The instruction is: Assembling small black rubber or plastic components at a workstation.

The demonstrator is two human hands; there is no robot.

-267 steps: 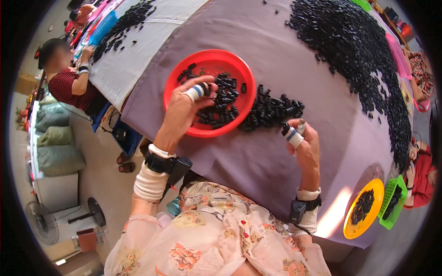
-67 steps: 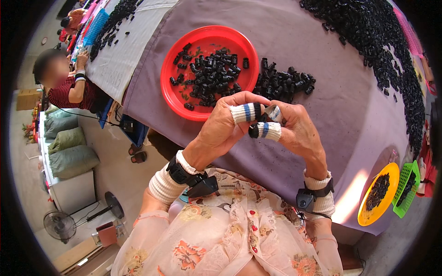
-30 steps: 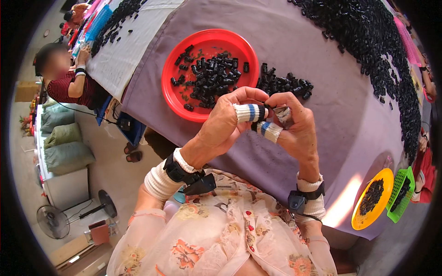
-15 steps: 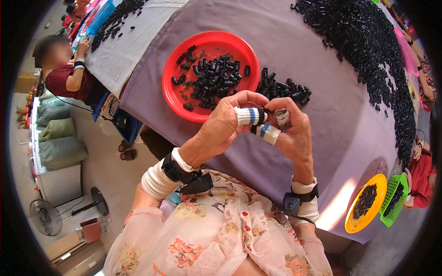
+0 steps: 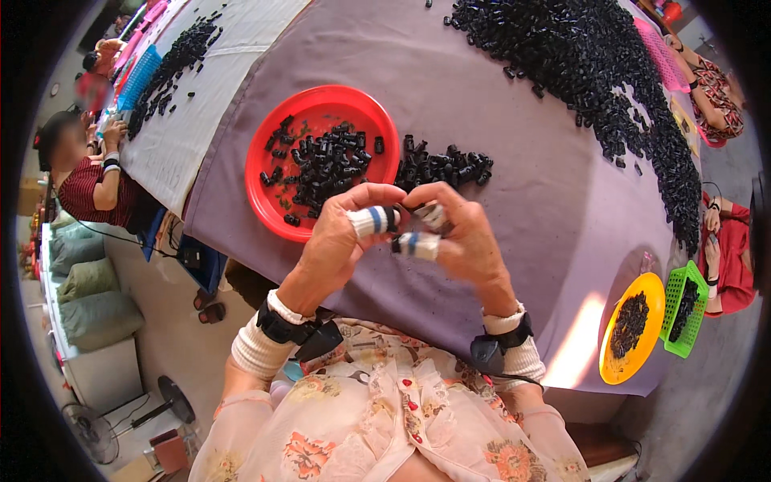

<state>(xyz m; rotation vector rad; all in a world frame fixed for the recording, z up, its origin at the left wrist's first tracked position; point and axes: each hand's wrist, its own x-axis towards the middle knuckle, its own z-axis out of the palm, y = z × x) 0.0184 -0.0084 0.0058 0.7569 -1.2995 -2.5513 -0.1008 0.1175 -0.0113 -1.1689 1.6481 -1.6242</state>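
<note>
My left hand (image 5: pixel 328 251) and my right hand (image 5: pixel 475 251) meet fingertip to fingertip above the near part of the cloth. Knitted finger sleeves with blue and black bands cover some fingers. Both hands are closed in a pinch, and what they hold, if anything, is too small and hidden to name. Just beyond my left hand lies a round red tray (image 5: pixel 259 193) with many small black cylindrical plastic pieces (image 5: pixel 331 161) in it. A loose heap of like pieces (image 5: pixel 446 166) touches its right side, on the cloth beyond my fingers.
A large pile of black pieces (image 5: pixel 554 56) spreads over the far right of the purple-grey tablecloth (image 5: pixel 321 40). At right are a yellow tray (image 5: pixel 652 301) and a green basket (image 5: pixel 683 341). Co-workers sit at left (image 5: pixel 100 189) and right (image 5: pixel 727 249). A fan (image 5: pixel 165 402) stands lower left.
The view has shifted, so the table and trays sit further left. My hands stay together at the fingertips, and the thumbs have drawn slightly apart.
</note>
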